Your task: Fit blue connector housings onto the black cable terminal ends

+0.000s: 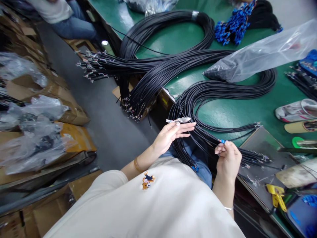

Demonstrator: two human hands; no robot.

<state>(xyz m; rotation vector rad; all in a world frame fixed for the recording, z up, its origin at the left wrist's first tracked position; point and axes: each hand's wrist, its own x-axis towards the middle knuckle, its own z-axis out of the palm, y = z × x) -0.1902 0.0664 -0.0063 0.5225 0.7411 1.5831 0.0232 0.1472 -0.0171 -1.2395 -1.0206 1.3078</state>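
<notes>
My left hand (170,135) has its fingers stretched out, with the thumb pressed against the index finger. A small whitish, translucent piece (183,119) lies along that finger under the thumb; its kind is unclear. To the right, my right hand (229,158) pinches a small blue connector (221,141) between thumb and fingertips, its fingers curled. Beneath and between the hands runs a bundle of black cables (188,99), curving over the table edge. More blue connectors (195,167) show on cable ends hanging by my lap.
On the green table (215,114) lie further coiled black cables (163,23) and a clear plastic bag (267,54) of dark parts. Yellow-handled cutters (276,195) rest at the right. Cardboard boxes (76,137) line the left; a seated person (71,23) is at the upper left.
</notes>
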